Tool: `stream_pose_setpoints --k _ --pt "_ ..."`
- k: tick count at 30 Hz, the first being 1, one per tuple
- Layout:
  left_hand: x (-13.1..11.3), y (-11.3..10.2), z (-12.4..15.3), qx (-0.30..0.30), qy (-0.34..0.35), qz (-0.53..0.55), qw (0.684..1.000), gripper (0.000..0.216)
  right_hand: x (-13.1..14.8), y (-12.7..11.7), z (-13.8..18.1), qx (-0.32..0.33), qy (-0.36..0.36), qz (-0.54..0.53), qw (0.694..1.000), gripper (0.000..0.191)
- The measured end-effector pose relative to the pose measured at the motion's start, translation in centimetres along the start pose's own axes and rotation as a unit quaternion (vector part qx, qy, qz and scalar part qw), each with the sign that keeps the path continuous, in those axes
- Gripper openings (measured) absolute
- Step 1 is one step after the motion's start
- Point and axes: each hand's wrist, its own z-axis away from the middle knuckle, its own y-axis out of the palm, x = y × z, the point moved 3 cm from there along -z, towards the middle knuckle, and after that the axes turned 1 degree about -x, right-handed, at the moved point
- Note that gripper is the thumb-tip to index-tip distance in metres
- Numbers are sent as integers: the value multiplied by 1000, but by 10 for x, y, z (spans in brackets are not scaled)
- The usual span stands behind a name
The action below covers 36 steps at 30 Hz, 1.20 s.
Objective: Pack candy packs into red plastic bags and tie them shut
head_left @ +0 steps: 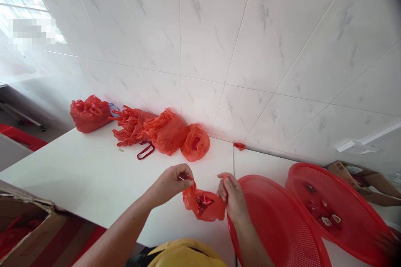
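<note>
Between my two hands hangs a small red plastic bag, its mouth spread and shiny red wrapped pieces showing inside; their kind is too small to tell. My left hand pinches the bag's left edge between thumb and fingers. On the other side, my right hand grips the right edge, fingers closed on the plastic. The bag is held over the white table, just left of a large red perforated basket. Whether the bag's bottom touches the table, I cannot tell.
Filled red plastic bags line the wall, with a dark red strap before them. A second red basket holds several small wrapped items; another person's blurred hand is at its right. Cardboard boxes stand at lower left and far right.
</note>
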Motion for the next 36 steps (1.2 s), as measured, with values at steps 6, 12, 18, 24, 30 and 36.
stream_pose_setpoints --k 6,12,18,24,30,36 --pt "3 32 -6 51 10 144 988 12 -15 40 11 189 81 149 967 17" --pt "9 30 -6 -45 48 -23 998 19 -27 30 -6 121 126 132 976 13" --pt "35 48 -14 -16 59 -138 989 14 -44 18 -8 157 154 24 975 10" --pt "76 50 -31 -66 -39 -107 991 4 -47 8 -5 169 181 -110 963 39" --pt "86 57 -36 -37 -32 -39 998 10 -51 -7 -7 144 145 -39 978 43" --pt "86 56 -34 -30 -72 -24 997 8 -64 -12 -16 72 79 246 963 41"
